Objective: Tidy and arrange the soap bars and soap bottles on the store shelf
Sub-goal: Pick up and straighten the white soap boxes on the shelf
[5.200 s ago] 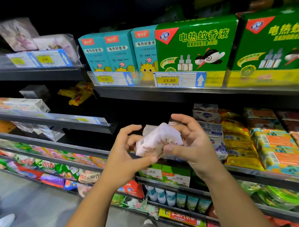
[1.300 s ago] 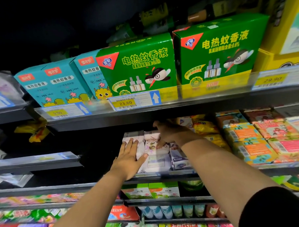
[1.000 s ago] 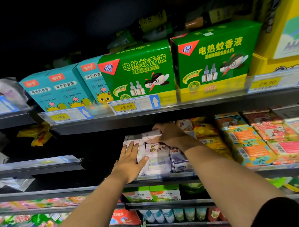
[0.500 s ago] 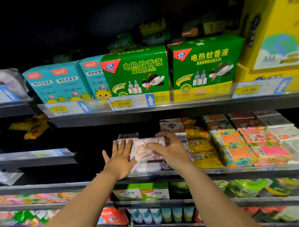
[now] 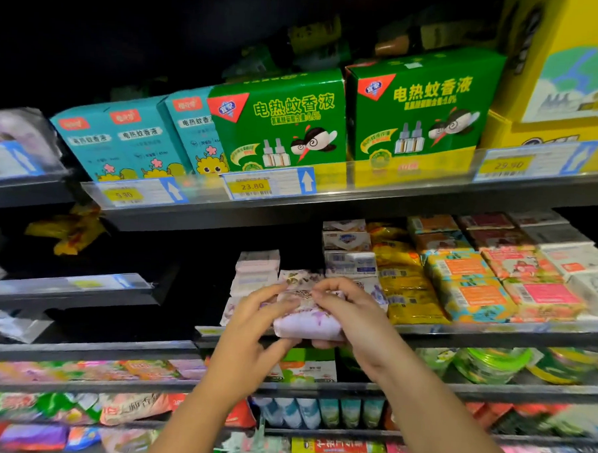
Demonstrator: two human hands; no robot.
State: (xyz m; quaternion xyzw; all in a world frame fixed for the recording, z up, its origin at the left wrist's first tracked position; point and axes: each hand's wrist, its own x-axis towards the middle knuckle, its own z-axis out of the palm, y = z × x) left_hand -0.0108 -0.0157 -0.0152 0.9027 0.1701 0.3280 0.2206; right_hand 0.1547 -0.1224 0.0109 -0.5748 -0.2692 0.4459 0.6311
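1. Whereas half a second before the left hand [image 5: 252,327] had lain flat against the side of the row, it had now curled round the left end of a soap bar [image 5: 307,317], fingers on top.
2. The right hand [image 5: 352,317] had come off the top of the row and now gripped the bar's right end, fingers bent over its upper edge.
3. The bar was therefore held between both hands, lifted just in front of the rail [image 5: 492,329] of the middle shelf and no longer lying in its row. I judged it had been drawn out for re-facing, so the placing itself was not yet done.
4. Its wrapper looked soft and crinkled: pale lilac film with a flower print, puffed like a small pillow with rounded corners. It would probably give under the fingers and sit less squarely than a carton.
5. Just behind and left stood the pink boxes [image 5: 258,269], flat-sided and crisp-edged, piled one on another.
6. Right of them rose the white boxes [image 5: 348,249], then the glossy yellow packs [image 5: 401,275] and the orange packs [image 5: 466,285], all brick-shaped and tightly ranked.
7. Farthest, on the upper shelf, stiff green cartons [image 5: 281,123] and teal cartons [image 5: 123,140] stood upright behind a clear strip bearing a price tag [image 5: 268,185].
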